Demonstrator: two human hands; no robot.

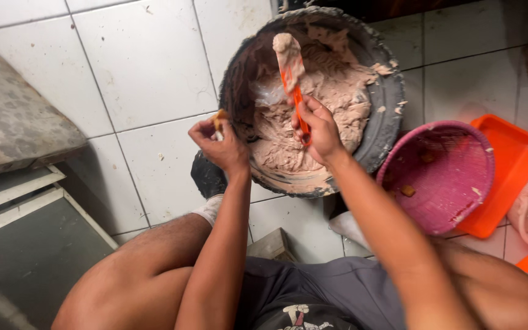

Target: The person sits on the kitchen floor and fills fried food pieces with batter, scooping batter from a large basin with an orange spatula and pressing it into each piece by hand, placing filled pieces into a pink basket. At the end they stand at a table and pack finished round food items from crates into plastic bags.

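Note:
A large dark round basin (392,91) sits on the white tiled floor, filled with pale pinkish-brown paste (325,104). My right hand (320,129) grips the orange handle of a spatula (291,67) whose blade, coated in paste, is raised over the basin. My left hand (220,142) is at the basin's left rim, pinching a small yellowish piece (218,116) between the fingers. Both forearms reach forward from my bent knees.
A pink woven basket (438,177) with a few small crumbs lies tilted to the right of the basin, against an orange tray (508,165). More pink and orange containers sit at the right edge. A grey stone slab (7,116) lies at the left. A black shoe (206,177) is under the basin's edge.

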